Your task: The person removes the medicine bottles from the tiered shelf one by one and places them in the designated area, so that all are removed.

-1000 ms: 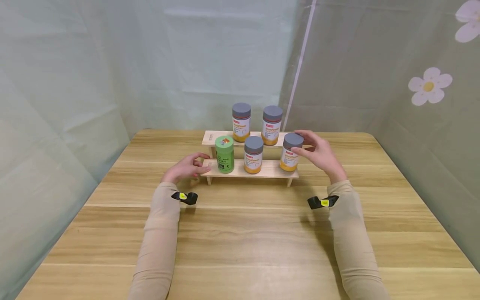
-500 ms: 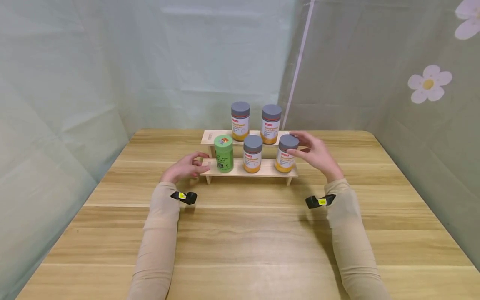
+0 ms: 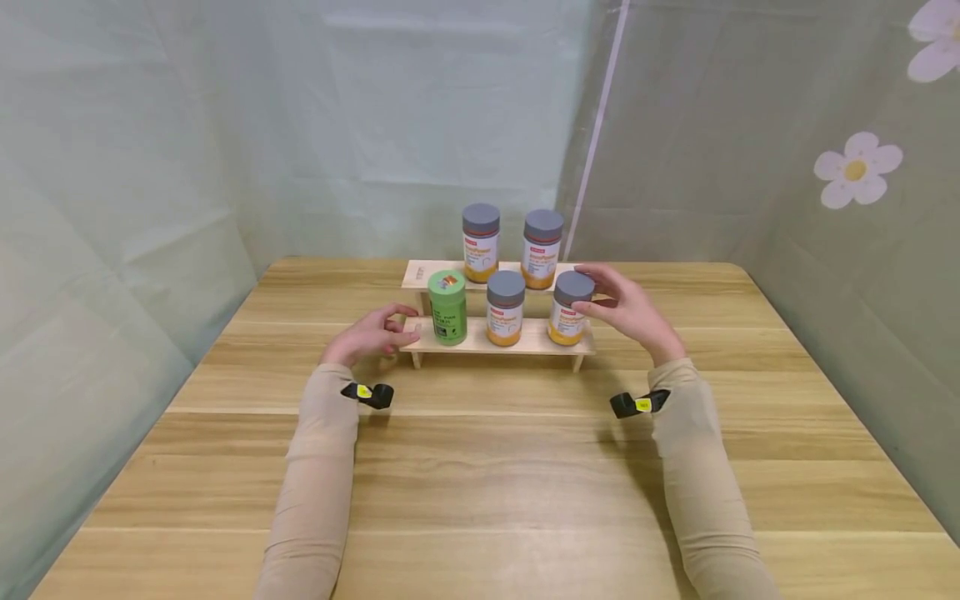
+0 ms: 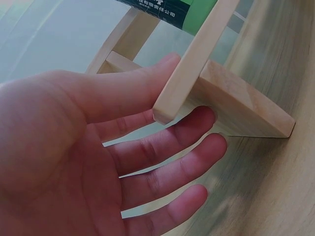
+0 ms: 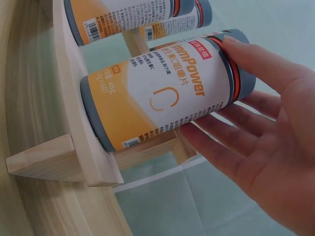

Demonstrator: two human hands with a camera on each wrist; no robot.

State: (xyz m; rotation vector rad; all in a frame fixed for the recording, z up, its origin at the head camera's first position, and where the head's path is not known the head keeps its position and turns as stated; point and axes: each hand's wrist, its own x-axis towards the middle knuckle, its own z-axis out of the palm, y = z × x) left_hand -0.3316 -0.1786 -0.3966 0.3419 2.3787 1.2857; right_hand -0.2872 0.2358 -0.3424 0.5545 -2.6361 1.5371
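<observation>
A two-tier wooden display shelf point(image 3: 535, 337) stands on the table. My left hand point(image 3: 367, 336) holds the lower tier's left end, thumb point(image 4: 133, 93) on the board and fingers reaching beneath it. Beside that hand, a green canister point(image 3: 447, 315) stands upright. At the tier's right end, my right hand point(image 3: 632, 312) grips a vitamin C tablet bottle point(image 5: 162, 98) near its grey lid, thumb on the near side and fingers around behind. The bottle's base touches the board. A matching bottle point(image 3: 505, 320) stands mid-tier, and two more, a left one point(image 3: 481, 248) and a right one point(image 3: 542, 253), occupy the upper tier.
The wood-grain table point(image 3: 495, 483) extends in front of and beside the shelf. Pale fabric point(image 3: 420, 125) hangs behind and along both sides, with printed flowers point(image 3: 857, 171) at the right. Each sleeved wrist carries a small black camera, the left one point(image 3: 381, 396) and the right one point(image 3: 622, 406).
My right hand has shifted the vitamin C tablet bottle slightly left along the lower tier, toward the middle bottle. The left hand keeps its place on the shelf's end.
</observation>
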